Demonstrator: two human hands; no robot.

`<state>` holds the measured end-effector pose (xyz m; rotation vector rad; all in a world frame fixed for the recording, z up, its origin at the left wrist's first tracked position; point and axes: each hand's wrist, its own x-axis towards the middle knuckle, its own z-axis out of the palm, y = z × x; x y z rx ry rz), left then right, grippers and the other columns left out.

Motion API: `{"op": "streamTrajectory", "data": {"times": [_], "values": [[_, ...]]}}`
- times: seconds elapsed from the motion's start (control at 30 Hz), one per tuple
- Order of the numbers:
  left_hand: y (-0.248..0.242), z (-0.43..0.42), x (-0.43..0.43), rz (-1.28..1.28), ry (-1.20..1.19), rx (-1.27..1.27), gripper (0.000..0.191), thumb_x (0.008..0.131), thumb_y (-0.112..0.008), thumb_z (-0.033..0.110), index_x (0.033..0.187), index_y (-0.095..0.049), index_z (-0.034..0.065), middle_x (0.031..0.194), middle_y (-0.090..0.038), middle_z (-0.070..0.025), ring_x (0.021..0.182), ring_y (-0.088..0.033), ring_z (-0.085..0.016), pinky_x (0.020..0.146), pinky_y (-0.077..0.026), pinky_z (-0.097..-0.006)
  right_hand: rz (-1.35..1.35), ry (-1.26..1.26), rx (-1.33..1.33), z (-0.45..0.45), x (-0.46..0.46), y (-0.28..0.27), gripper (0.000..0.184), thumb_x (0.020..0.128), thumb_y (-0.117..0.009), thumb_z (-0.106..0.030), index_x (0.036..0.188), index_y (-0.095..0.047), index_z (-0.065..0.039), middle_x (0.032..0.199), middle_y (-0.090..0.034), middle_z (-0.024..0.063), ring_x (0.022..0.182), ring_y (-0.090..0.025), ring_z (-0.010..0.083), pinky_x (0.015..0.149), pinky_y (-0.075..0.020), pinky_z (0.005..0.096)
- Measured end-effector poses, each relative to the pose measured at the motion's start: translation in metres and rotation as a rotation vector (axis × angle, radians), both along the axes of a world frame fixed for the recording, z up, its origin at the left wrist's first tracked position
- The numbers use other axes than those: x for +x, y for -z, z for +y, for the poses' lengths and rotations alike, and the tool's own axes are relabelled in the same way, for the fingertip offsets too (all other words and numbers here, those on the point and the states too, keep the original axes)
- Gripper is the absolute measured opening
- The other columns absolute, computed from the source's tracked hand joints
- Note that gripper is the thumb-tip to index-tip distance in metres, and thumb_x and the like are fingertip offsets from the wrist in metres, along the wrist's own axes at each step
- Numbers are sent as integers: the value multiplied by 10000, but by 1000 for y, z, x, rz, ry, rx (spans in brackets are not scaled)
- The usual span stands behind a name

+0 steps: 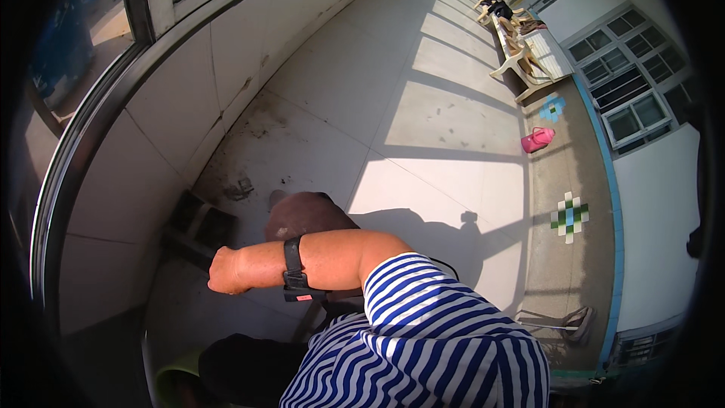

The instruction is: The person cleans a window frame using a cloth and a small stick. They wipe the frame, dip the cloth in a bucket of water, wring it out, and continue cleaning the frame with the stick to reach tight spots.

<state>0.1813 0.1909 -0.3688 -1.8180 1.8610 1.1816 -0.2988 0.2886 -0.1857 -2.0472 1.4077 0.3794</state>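
Observation:
My right hand (225,272) is at left centre, on a bare forearm that reaches left from a blue-and-white striped sleeve. Its fingers look curled; their inner side is hidden, and I cannot tell whether they hold anything. A black strap (293,260) with a small dark device goes round that forearm. Just beyond the hand, low by the wall, lies a blurred dark object (204,224) with a lighter band; its dark edge comes close to the fingers. A brownish clothed knee (308,212) shows behind the forearm. My left hand is out of view.
A tiled wall (175,102) with a metal-framed window curves along the left. At lower left is part of a green container (170,379). A pink jug (538,140) stands on the right-hand ledge, with a long-handled item (578,323) lower down. Plastic chairs (512,62) line the upper right.

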Motion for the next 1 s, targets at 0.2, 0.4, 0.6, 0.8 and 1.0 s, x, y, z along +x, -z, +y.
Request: {"op": "streamTrajectory", "data": {"times": [0.2, 0.4, 0.6, 0.8, 1.0], "values": [[-22, 5, 34, -5, -16, -32, 433, 966, -664, 238, 1321, -588, 1, 1272, -654, -166, 1188, -610, -275, 1038, -482, -408, 12, -23, 14, -1, 1, -6, 202, 823, -707, -117, 1020, -714, -75, 959, -761, 103, 913, -739, 295, 698, -538, 439], [-11, 1, 43, 355, 56, -74, 288, 960, -655, 208, 1152, -662, -7, 1076, -704, -159, 1017, -670, -268, 924, -527, -397, -20, 7, 2, 2, -6, 1, 268, 969, -670, -257, 1139, -609, -59, 928, -729, 147, 940, -720, 351, 754, -570, 468], [-16, 21, 105, -423, 114, -137, 242, 906, -647, 189, 1070, -747, 43, 1101, -717, -245, 1068, -684, -429, 906, -561, -514, -32, 13, -97, 7, -10, -14, 362, 924, -717, -192, 1246, -593, -81, 923, -691, 153, 920, -680, 369, 783, -564, 479], [-11, 34, 57, 83, -66, -357, 245, 913, -621, 164, 1101, -742, 65, 1086, -724, -226, 1054, -680, -423, 905, -552, -522, -60, 28, -106, 1, -4, -23, 299, 917, -707, -163, 1180, -610, -60, 888, -671, 183, 864, -668, 389, 739, -546, 496], [-3, 38, 45, -283, 73, -150, 249, 924, -642, 192, 1134, -716, 79, 1105, -720, -217, 1041, -680, -417, 906, -547, -499, -19, 27, -22, 0, 1, -12, 344, 917, -714, -164, 1231, -616, -63, 898, -673, 191, 886, -664, 408, 769, -543, 500]]}}
